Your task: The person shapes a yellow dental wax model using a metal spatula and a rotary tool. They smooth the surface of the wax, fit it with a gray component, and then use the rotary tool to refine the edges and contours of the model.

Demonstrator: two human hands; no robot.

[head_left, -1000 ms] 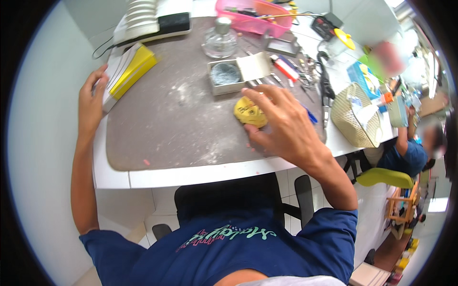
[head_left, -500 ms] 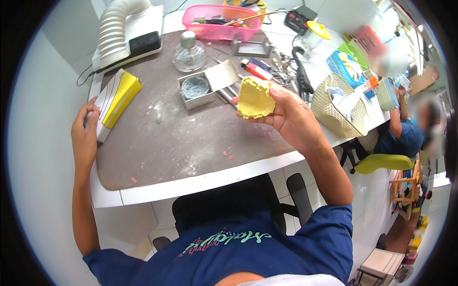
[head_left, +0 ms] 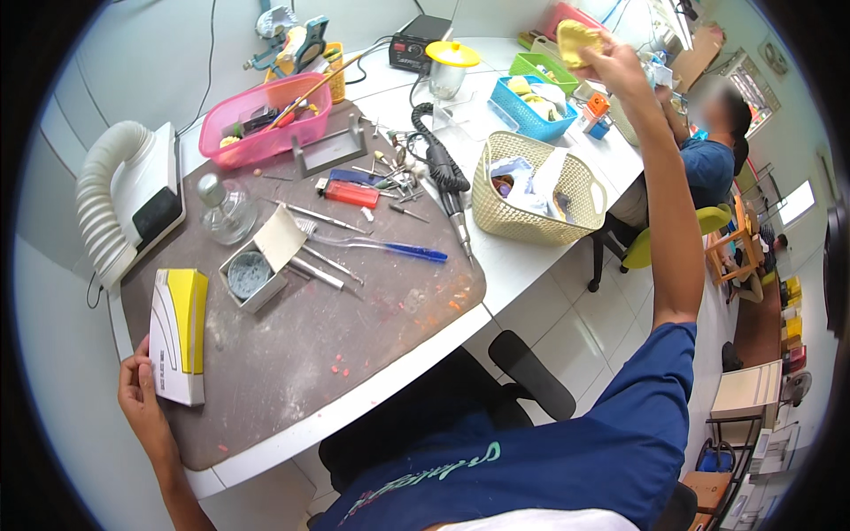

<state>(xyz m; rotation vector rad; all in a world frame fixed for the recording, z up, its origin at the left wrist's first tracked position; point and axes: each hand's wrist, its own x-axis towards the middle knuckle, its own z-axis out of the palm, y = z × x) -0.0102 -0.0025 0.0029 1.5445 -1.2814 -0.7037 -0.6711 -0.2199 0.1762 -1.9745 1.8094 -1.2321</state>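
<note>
My right hand is raised at the far right, arm stretched out. Its fingers are closed on a yellow dental cast, held up above the table by the baskets. My left hand rests at the table's left edge, fingers loosely curled and apart. It lies against the lower left side of a yellow and white box, without gripping it. Near the box stand a small open carton with a round grey piece inside and a glass bottle with a metal cap.
Hand tools, a blue toothbrush and a red lighter lie on the brown mat. Behind are a pink basket and a white hose unit. A cream basket stands right; a co-worker sits beyond.
My right hand has carried the yellow cast from over the mat far out to the right. The view has swung right. My left hand stays beside the box.
</note>
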